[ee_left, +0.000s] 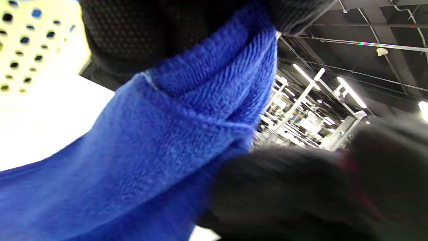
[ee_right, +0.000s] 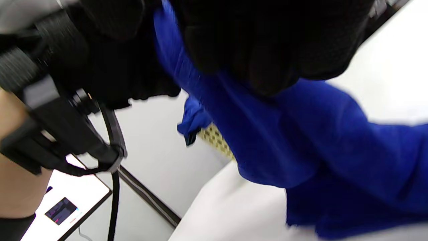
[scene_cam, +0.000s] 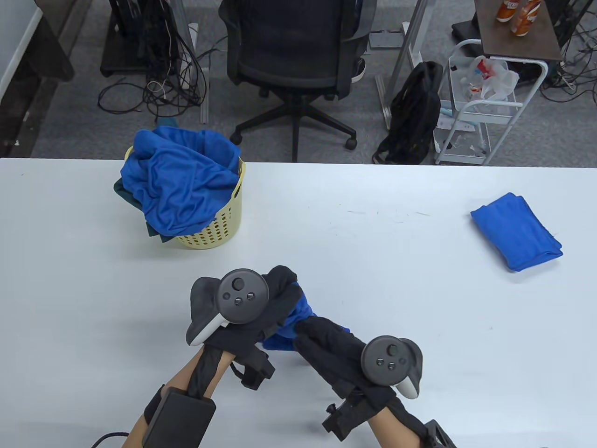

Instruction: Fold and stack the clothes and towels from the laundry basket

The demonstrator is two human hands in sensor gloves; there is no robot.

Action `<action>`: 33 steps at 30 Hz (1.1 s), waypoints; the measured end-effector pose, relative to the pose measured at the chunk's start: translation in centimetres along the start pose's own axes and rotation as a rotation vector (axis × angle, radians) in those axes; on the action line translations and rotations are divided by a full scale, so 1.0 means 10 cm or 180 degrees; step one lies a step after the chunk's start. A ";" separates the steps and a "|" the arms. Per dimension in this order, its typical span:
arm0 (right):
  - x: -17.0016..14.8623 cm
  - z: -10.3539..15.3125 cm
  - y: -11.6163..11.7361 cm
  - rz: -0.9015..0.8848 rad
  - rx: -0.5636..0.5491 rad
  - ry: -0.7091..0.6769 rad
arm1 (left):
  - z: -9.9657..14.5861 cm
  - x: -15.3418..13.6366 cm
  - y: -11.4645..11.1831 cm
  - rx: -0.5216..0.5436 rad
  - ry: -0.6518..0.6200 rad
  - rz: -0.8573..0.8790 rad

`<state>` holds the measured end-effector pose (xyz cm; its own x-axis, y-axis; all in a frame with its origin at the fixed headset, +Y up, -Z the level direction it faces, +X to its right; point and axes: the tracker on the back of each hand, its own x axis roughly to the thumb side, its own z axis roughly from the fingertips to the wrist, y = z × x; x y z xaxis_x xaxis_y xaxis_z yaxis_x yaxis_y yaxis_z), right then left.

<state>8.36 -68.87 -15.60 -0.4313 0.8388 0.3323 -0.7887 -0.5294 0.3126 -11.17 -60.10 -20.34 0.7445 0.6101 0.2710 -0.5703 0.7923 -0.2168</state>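
Your left hand (scene_cam: 261, 303) and right hand (scene_cam: 336, 347) both grip the bunched blue terry towel (scene_cam: 294, 322) between them, just above the white surface (scene_cam: 373, 280), its length running from upper left to lower right, neither hand nearer.

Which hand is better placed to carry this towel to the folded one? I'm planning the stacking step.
Right, probably. Both the left hand and right hand grip the blue towel, but the folded towel lies far to the right, on the right hand's side; the laundry basket sits left.
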 end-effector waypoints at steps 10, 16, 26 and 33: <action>-0.45 0.03 -0.32 -0.1248 -0.0686 0.0347 | 0.24 -0.37 -0.13 0.0168 -0.0224 0.0956; -0.48 0.22 -0.88 -0.0127 -0.1173 0.0302 | 0.49 -0.91 -0.03 0.0914 0.0156 0.1348; -0.70 0.37 -1.30 -0.0693 -0.1313 0.0578 | 0.66 -1.41 0.11 0.1268 0.0971 0.0412; -0.95 0.30 -1.21 -0.0757 -0.0698 0.1063 | 0.63 -1.71 -0.01 0.0338 0.1442 0.0324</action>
<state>23.36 -70.80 -19.89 -0.3164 0.9477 -0.0418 -0.9413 -0.3082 0.1377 -25.98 -70.57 -19.05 0.7459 0.6390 -0.1879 -0.6630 0.7393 -0.1175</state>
